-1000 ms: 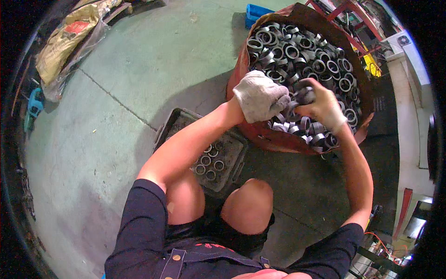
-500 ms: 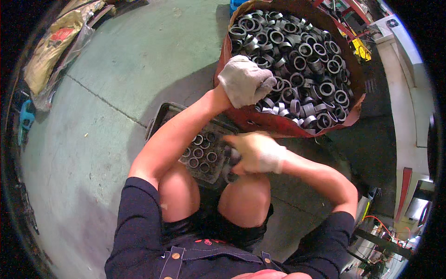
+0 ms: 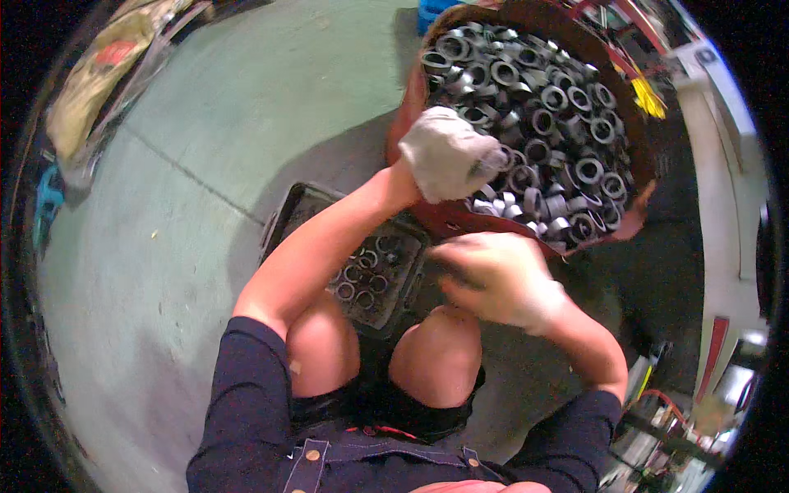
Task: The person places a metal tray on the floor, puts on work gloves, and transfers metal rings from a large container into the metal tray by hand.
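Observation:
My left hand (image 3: pixel 450 156), in a whitish glove, is closed at the near left rim of a large red-brown bin (image 3: pixel 403 123). A grey metal ring (image 3: pixel 493 159) seems to sit at its fingertips. Many metal rings (image 3: pixel 542 123) fill the bin in a loose heap. My right hand (image 3: pixel 501 275), gloved too, is beside the right edge of a dark tray (image 3: pixel 411 283). Motion smears its fingers, and a dark patch there cannot be made out. Several rings (image 3: pixel 362 275) lie flat in the tray, partly hidden by my left forearm.
The tray rests just beyond my knees, left of the bin. Sacks (image 3: pixel 94 90) and a blue object (image 3: pixel 49 197) lie at the far left. A pale machine (image 3: pixel 715 164) stands along the right, with hoses and metal parts (image 3: pixel 666 419) lower down. Green floor (image 3: pixel 214 123) spreads to the left.
My right hand has moved right and slightly away from the tray; the dark rings by its fingers no longer show clearly. My left hand has shifted slightly right and nearer.

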Demonstrator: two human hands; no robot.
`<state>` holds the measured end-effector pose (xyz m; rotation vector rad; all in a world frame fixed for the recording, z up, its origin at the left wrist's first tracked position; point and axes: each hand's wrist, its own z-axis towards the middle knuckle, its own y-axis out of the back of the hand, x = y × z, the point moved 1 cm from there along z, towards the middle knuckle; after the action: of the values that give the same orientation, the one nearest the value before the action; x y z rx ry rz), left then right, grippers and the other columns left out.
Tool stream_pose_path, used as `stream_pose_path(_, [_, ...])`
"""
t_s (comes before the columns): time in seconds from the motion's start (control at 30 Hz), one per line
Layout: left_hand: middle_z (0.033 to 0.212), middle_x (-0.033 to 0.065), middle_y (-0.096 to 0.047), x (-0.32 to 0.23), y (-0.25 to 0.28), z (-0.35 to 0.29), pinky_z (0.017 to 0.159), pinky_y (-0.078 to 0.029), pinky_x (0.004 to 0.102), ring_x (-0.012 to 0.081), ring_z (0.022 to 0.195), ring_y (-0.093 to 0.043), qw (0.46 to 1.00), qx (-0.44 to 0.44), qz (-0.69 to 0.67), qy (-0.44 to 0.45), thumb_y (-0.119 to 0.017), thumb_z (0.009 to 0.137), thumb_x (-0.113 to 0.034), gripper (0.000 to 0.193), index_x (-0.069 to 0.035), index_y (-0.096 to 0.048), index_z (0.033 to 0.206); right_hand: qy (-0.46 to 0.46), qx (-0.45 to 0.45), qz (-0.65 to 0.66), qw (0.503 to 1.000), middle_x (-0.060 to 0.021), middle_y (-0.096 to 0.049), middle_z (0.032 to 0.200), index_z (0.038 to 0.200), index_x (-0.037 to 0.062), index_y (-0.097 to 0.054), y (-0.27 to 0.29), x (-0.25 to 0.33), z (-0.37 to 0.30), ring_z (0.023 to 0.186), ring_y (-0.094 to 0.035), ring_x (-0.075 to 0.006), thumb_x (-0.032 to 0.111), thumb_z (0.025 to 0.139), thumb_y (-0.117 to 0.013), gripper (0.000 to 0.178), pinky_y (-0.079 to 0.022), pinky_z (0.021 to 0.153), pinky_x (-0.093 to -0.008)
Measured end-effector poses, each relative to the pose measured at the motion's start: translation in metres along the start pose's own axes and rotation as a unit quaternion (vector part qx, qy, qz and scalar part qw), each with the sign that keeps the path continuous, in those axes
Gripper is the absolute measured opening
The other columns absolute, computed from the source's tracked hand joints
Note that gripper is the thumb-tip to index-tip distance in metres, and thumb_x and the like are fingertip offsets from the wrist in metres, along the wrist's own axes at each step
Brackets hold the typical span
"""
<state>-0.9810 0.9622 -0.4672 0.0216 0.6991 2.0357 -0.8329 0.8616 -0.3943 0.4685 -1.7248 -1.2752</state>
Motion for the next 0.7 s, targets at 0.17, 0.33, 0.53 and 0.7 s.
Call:
stream_pose_path(0.17, [0.054, 0.0057, -0.053, -0.007, -0.002, 0.008, 0.058, -0.042, 0.0391, 0.0263, 0.054, -0.057, 0.999, -0.032, -0.02, 0.01, -0.065, 0.074, -0.026, 0.013, -0.016, -0.061, 0.067, -0.125, -0.184, -0.067, 0.973, -0.0155, -0.06, 0.122, 0.124, 0.0116, -0.058, 0.081, -0.062, 0.023, 0.109, -0.06, -0.0324, 0.003, 0.071, -0.07, 0.055, -0.048, 0.093, -0.0366])
stream_pose_path(0.33, [0.056, 0.0054, -0.055, -0.008, -0.005, 0.008, 0.058, -0.041, 0.0383, 0.0248, 0.054, -0.058, 0.998, -0.049, -0.026, -0.01, -0.067, 0.07, -0.026, 0.011, -0.016, -0.063, 0.067, -0.032, -0.031, -0.459, 0.887, -0.0083, -0.03, 0.152, 0.148, 0.0232, -0.031, 0.052, -0.147, 0.126, 0.137, -0.033, -0.0274, 0.018, 0.065, -0.078, 0.095, -0.036, 0.107, -0.0416])
stream_pose_path(0.53, [0.056, 0.0033, -0.055, -0.009, -0.012, 0.006, 0.058, -0.041, 0.0376, 0.0238, 0.055, -0.055, 0.998, -0.048, -0.04, 0.0, -0.068, 0.07, -0.025, 0.01, -0.016, -0.064, 0.067, -0.039, -0.044, -0.432, 0.9, -0.0119, -0.037, 0.145, 0.146, 0.0223, -0.032, 0.021, -0.195, 0.171, 0.131, -0.039, -0.0354, 0.019, 0.071, -0.072, 0.085, -0.046, 0.097, -0.0445])
stream_pose_path(0.7, [0.055, 0.003, -0.054, -0.006, -0.003, 0.0, 0.057, -0.039, 0.0362, 0.022, 0.054, -0.054, 0.999, -0.002, -0.023, 0.023, -0.069, 0.068, -0.025, 0.01, -0.016, -0.063, 0.067, -0.123, -0.002, -0.301, 0.946, -0.018, -0.048, 0.129, 0.138, 0.027, -0.042, 0.029, -0.168, 0.184, 0.116, -0.051, -0.0407, 0.024, 0.068, -0.075, 0.077, -0.052, 0.09, -0.0458])
